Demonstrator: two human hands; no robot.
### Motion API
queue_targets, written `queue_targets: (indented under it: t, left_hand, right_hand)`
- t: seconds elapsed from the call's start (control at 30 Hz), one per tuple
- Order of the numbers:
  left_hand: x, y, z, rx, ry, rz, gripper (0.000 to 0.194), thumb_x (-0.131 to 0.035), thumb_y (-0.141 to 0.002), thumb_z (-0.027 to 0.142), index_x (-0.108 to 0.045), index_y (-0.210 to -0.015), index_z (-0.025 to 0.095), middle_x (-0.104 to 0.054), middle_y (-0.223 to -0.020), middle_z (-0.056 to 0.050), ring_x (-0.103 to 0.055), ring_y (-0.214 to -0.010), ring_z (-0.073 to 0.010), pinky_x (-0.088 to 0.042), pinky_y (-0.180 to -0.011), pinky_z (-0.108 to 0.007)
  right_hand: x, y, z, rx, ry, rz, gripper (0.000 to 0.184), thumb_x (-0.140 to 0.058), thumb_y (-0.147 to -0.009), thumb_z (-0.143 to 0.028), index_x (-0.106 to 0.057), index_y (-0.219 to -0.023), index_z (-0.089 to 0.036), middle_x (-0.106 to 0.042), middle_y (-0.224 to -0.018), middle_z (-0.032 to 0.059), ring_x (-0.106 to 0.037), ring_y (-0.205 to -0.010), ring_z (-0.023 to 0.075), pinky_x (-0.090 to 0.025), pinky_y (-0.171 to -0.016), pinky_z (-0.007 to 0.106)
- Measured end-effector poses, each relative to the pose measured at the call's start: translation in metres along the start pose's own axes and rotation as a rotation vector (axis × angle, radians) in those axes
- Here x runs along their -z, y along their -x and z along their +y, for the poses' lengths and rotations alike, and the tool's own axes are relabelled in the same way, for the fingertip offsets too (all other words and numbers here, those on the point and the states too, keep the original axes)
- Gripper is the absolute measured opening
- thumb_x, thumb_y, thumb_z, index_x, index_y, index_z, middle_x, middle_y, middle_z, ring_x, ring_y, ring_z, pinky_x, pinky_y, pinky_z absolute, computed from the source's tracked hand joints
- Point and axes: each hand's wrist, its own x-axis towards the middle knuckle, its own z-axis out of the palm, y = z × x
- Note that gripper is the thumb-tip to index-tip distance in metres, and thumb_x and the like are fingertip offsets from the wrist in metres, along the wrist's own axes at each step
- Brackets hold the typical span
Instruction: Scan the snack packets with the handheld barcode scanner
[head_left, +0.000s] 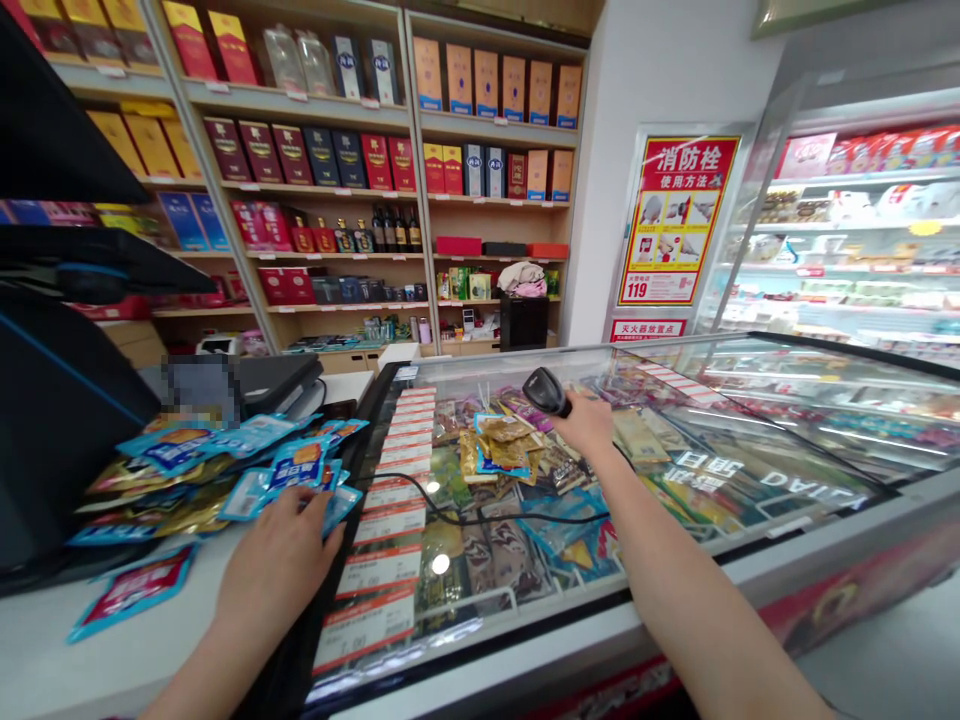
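Observation:
My right hand (589, 422) is wrapped round the handle of a black barcode scanner (546, 391), held above the glass top of a chest freezer. The scanner's black cable (491, 520) trails left across the glass. My left hand (281, 545) has its fingers curled on a blue snack packet (296, 462) at the counter's edge, beside a loose pile of blue and gold snack packets (187, 490). A small heap of gold and blue packets (502, 447) lies on the freezer glass, left of and below the scanner. One red packet with a blue edge (135, 590) lies apart at the front.
A dark monitor (67, 420) stands at the left of the white counter (172, 660). The chest freezer (555, 625) shows packaged food under its glass, with price labels (386, 540) along its left side. Behind are shelves of boxes (322, 165) and a lit fridge (855, 230).

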Motion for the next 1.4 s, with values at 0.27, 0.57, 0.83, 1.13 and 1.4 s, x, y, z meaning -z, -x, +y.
queue_targets:
  t: [0.27, 0.57, 0.83, 1.13, 1.4]
  left_hand:
    - [0.013, 0.0, 0.0, 0.016, 0.289, 0.07, 0.035, -0.041, -0.083, 0.037, -0.074, -0.084, 0.023, -0.07, -0.104, -0.015, -0.065, -0.092, -0.0342, -0.05, -0.087, -0.044]
    - [0.04, -0.039, 0.032, 0.561, 1.418, 0.158, 0.007, -0.062, -0.078, 0.028, -0.065, -0.082, 0.022, -0.066, -0.078, -0.002, -0.061, -0.074, -0.0196, -0.053, -0.067, -0.029]
    - [0.021, -0.082, 0.069, 0.773, 2.533, -0.417, 0.022, -0.034, -0.085, 0.003, -0.049, -0.074, 0.015, -0.037, -0.056, 0.005, -0.035, -0.04, -0.0059, -0.03, -0.037, -0.013]
    - [0.0, -0.072, 0.083, 0.58, 2.591, -0.418, 0.025, -0.042, -0.085, 0.011, -0.043, -0.06, 0.017, -0.035, -0.058, 0.002, -0.036, -0.048, -0.009, -0.035, -0.043, -0.019]
    - [0.0, -0.07, 0.085, 0.568, 2.536, -0.397, 0.031, -0.047, -0.09, 0.021, -0.045, -0.059, 0.017, -0.039, -0.059, 0.002, -0.04, -0.05, -0.0091, -0.04, -0.047, -0.019]
  right_hand:
    - [0.0, 0.001, -0.001, 0.029, -0.023, 0.006, 0.041, -0.06, -0.083, -0.053, -0.07, -0.11, -0.024, -0.074, -0.095, 0.0098, -0.067, -0.096, 0.0279, -0.041, -0.09, 0.037]
    - [0.001, 0.002, -0.005, 0.038, -0.031, 0.038, 0.038, -0.064, -0.081, -0.048, -0.069, -0.108, -0.022, -0.074, -0.092, 0.0095, -0.066, -0.095, 0.0275, -0.04, -0.087, 0.035]
    - [-0.001, 0.001, -0.005, 0.189, -0.228, 0.125, 0.032, -0.069, -0.076, -0.043, -0.071, -0.1, -0.022, -0.075, -0.088, 0.0071, -0.068, -0.088, 0.0258, -0.043, -0.078, 0.029]
    - [0.007, 0.028, -0.047, 0.758, -0.506, -0.021, 0.017, -0.072, -0.067, -0.031, -0.065, -0.077, -0.019, -0.069, -0.071, 0.0003, -0.062, -0.07, 0.0173, -0.038, -0.074, 0.027]
    - [0.005, 0.047, -0.065, 0.912, -0.529, -0.173, 0.014, -0.072, -0.067, -0.027, -0.063, -0.076, -0.02, -0.064, -0.066, -0.0033, -0.057, -0.065, 0.014, -0.036, -0.075, 0.027]
